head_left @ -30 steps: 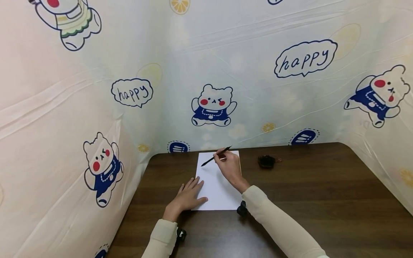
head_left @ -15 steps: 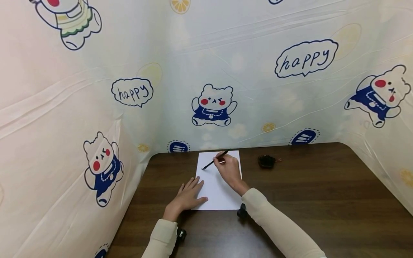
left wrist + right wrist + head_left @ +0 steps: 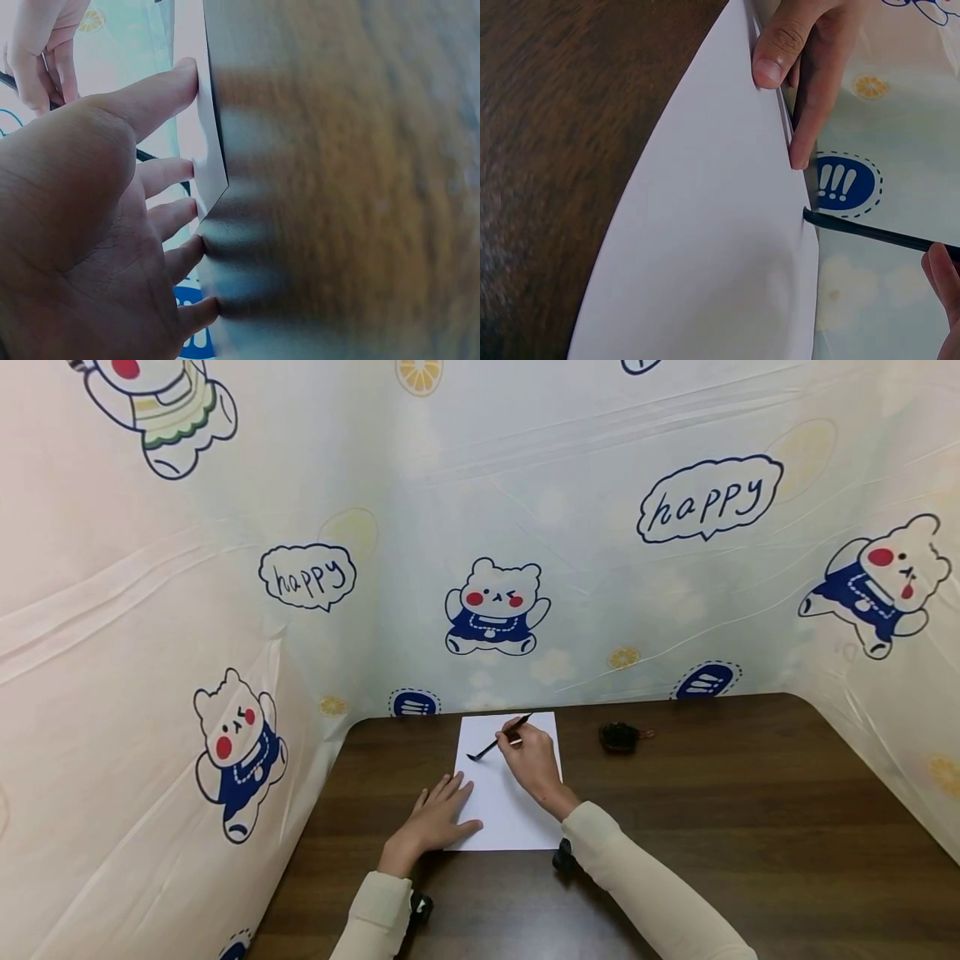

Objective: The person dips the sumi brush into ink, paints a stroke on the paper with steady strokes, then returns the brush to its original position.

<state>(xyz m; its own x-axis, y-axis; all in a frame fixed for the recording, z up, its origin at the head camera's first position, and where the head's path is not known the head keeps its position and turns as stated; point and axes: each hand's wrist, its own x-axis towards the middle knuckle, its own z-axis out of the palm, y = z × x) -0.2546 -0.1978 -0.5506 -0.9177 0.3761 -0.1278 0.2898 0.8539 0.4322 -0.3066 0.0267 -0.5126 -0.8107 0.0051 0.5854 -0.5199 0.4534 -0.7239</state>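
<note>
In the head view, a flat rectangle of smooth white paper (image 3: pixel 506 814) lies on the brown, wood-grained surface (image 3: pixel 712 810). The right hand (image 3: pixel 534 767), its grip pinching a slim dark brush (image 3: pixel 487 747), holds it slanted over the sheet's upper left part. The left hand (image 3: pixel 435 817) rests, fingers spread, along the left edge. A small dark object (image 3: pixel 619 737) sits right of the sheet, too small to identify; wrinkled printed cloth (image 3: pixel 585 568) hangs behind.

In the left wrist view, a paper corner shows beside the spread fingertips; thumb and palm hide much of the brush.

In the right wrist view, the brush tip meets the paper near its far edge; the right hand is cut off.
</note>
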